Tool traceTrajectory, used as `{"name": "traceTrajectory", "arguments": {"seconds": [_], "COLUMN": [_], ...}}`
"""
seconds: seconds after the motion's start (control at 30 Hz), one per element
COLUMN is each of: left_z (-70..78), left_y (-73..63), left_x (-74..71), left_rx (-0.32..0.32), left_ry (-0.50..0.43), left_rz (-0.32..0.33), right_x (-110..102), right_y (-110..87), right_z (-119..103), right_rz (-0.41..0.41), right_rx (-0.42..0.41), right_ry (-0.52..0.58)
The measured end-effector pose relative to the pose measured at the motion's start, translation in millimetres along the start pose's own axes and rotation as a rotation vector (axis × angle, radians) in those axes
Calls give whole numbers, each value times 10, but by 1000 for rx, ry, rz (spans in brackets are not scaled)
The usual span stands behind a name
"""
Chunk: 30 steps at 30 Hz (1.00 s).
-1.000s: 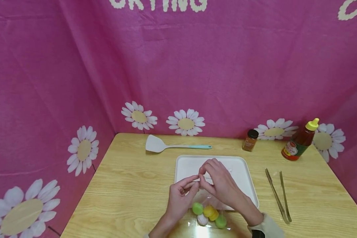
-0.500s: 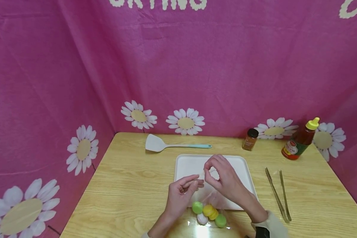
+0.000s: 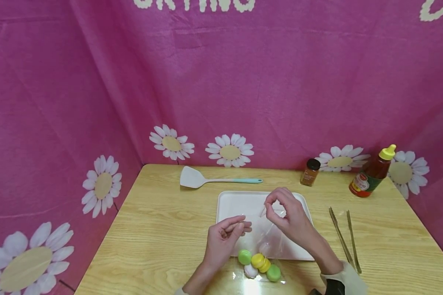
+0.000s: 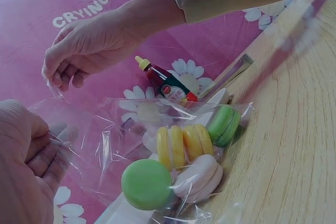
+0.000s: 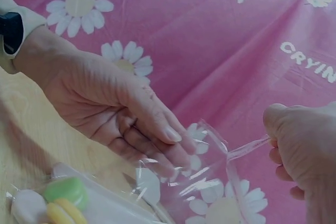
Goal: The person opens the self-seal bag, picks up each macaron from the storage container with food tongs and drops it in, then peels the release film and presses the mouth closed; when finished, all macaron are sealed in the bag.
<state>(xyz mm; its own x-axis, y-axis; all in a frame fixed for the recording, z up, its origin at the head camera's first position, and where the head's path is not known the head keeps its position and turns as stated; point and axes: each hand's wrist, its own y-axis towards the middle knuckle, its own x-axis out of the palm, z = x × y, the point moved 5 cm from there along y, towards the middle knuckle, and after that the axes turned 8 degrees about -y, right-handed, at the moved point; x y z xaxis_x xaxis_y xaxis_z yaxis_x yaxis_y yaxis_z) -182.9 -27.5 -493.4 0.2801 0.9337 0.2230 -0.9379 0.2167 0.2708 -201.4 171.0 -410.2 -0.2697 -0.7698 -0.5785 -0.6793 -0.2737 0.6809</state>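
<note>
A clear plastic bag (image 4: 107, 145) of macarons lies toward me, its mouth raised between both hands. Inside are green (image 3: 245, 257), yellow (image 3: 258, 260) and pale pink (image 3: 250, 271) macarons, clearest in the left wrist view. My left hand (image 3: 223, 241) holds the film near the mouth between thumb and fingers, some fingertips showing through it. My right hand (image 3: 289, 215), to the right and slightly higher, pinches a thin clear strip (image 5: 249, 148) stretching from the bag's edge, thumb against forefinger. Whether the strip is separate from the bag cannot be told.
Behind the bag lies a white tray (image 3: 230, 199), partly under the hands. A white spatula (image 3: 193, 178) with a turquoise handle rests farther back. At the right are a spice jar (image 3: 310, 173), a red sauce bottle (image 3: 369, 178) and metal tongs (image 3: 345, 241).
My right hand has drawn away to the right from the left hand, pulling the thin clear strip with it. The left hand stays nearly in place, and the macarons lie as before.
</note>
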Motion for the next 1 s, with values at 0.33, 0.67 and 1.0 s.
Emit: {"name": "traceTrajectory", "arguments": {"seconds": [0.33, 0.67, 1.0], "left_z": [7, -25, -58], "left_y": [0, 12, 30], "left_x": [-16, -57, -101], "left_rx": [10, 7, -13], "left_ry": [-13, -50, -66], "left_rz": [13, 22, 32], "right_x": [-158, -346, -602], "right_y": [-53, -115, -218], "right_z": [87, 187, 306], "right_rz": [86, 120, 179], "right_rx": [32, 85, 131], "right_ry": [0, -15, -34]}}
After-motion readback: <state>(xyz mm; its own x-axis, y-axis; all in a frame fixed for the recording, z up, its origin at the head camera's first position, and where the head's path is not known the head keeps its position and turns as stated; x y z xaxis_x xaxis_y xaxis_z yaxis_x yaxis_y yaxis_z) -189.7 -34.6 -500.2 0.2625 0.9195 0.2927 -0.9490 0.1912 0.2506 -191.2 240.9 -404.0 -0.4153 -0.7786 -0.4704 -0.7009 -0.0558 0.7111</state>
